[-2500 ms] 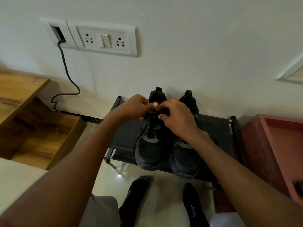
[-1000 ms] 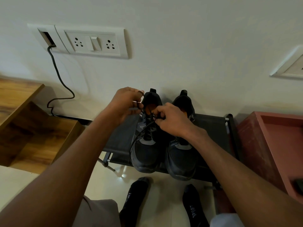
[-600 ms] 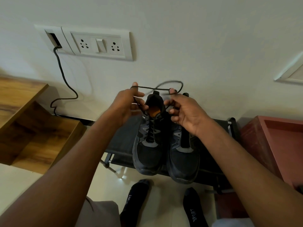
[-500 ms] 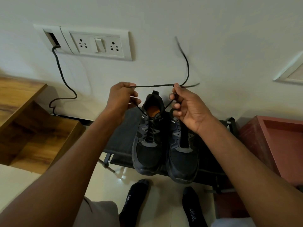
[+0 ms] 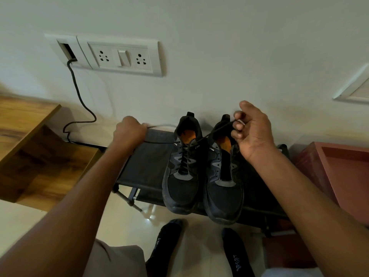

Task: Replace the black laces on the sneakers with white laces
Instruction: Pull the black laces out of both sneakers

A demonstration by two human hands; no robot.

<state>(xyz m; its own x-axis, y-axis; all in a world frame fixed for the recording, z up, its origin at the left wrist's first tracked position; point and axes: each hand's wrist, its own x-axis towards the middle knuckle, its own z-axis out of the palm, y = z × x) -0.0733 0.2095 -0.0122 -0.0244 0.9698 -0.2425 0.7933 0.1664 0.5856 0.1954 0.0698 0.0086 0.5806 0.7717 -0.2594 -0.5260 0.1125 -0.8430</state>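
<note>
Two black sneakers stand side by side on a dark shoe rack (image 5: 148, 156), toes toward me. The left sneaker (image 5: 182, 166) carries a black lace (image 5: 215, 131) in its eyelets; its knot is undone. The right sneaker (image 5: 223, 176) shows a bare tongue with no lace visible. My left hand (image 5: 128, 131) is fisted round one lace end, out to the left over the rack. My right hand (image 5: 251, 128) pinches the other end, raised above the right sneaker's opening. Both lace ends run taut from the top eyelets. No white laces are in view.
The rack stands against a white wall with a socket plate (image 5: 121, 55) and a dangling black cable (image 5: 79, 100). A wooden shelf unit (image 5: 30, 148) is at the left, a reddish box (image 5: 343, 176) at the right. My feet in black socks (image 5: 165, 244) are on the tiled floor below.
The knot on the left sneaker has come undone. My hands moved apart from its tongue, left hand down to the left, right hand to the right, drawing the two lace ends out.
</note>
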